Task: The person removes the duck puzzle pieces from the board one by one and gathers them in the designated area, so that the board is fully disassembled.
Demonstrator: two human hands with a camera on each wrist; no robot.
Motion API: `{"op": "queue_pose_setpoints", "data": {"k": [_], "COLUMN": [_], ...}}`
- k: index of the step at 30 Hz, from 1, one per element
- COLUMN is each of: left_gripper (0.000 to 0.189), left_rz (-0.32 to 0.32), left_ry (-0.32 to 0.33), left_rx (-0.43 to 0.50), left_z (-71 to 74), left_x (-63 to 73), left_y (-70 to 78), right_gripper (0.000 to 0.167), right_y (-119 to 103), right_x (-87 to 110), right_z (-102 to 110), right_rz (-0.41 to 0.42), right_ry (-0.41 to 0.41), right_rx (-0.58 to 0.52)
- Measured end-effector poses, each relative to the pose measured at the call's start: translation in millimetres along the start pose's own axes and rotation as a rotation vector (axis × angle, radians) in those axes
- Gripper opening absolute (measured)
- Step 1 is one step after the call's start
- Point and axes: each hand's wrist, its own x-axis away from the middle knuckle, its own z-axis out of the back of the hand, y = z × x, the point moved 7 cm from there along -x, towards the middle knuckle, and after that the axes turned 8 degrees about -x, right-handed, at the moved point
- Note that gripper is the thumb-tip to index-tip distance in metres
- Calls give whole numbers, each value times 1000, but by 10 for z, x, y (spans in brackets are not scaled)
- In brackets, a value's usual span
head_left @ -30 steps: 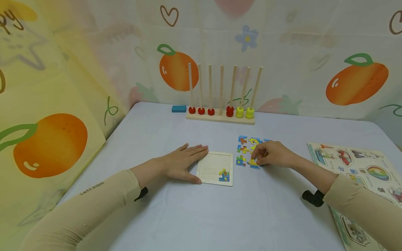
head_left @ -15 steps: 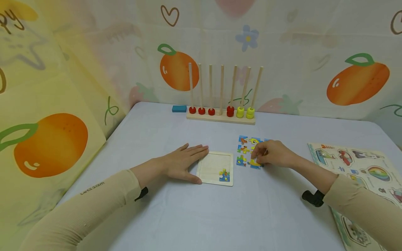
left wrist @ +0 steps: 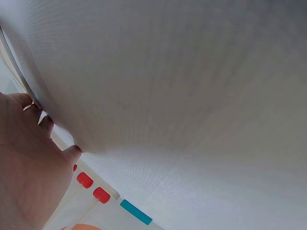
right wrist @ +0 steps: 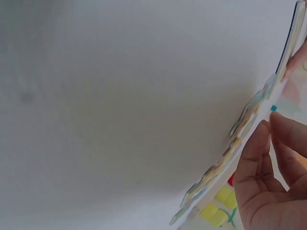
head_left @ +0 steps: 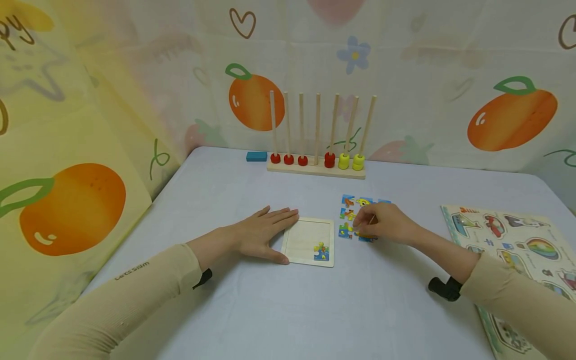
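Note:
My left hand (head_left: 263, 235) lies flat with fingers spread at the left side of a wooden puzzle tray (head_left: 308, 220). Its fingertips and thumb touch the tray's rim. One puzzle piece (head_left: 321, 251) sits in the tray's lower right corner. Right of the tray, several puzzle pieces (head_left: 345, 230) with blue, yellow and orange print lie in rows. Over these pieces is my right hand (head_left: 387, 223), fingers bent, covering part of them. In the right wrist view the thumb and index fingertips (right wrist: 264, 125) come close together; whether a piece is between them cannot be made out.
A wooden bead-counting rack (head_left: 315, 171) with red and yellow beads stands at the back, beside a blue block (head_left: 256, 156). On the right, a large picture puzzle board (head_left: 495, 235) lies partly under the right sleeve. A patterned cloth hangs behind the table.
My right hand has shifted slightly to the left over the puzzle pieces, uncovering more of the top right one. My left hand and the tray have stayed where they were.

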Motion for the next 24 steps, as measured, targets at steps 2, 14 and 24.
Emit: {"op": "queue_pose_setpoints", "data": {"k": [2,14,24], "left_gripper": [106,105,105], "left_rz": [-1,-4,-11], "left_ry": [1,4,6], "left_rx": [-1,-7,-10], "left_z": [0,-4,-7], "left_x": [0,2,-3], "left_y": [2,6,-1], "right_gripper": [9,9,11], "right_y": [-27,-192,-326], "right_x": [-3,-19,-23], "right_z": [-37,-232,-377], "right_rz": [11,46,79], "right_ry": [-8,-16,-52], "right_rx": [-14,-29,-78]}}
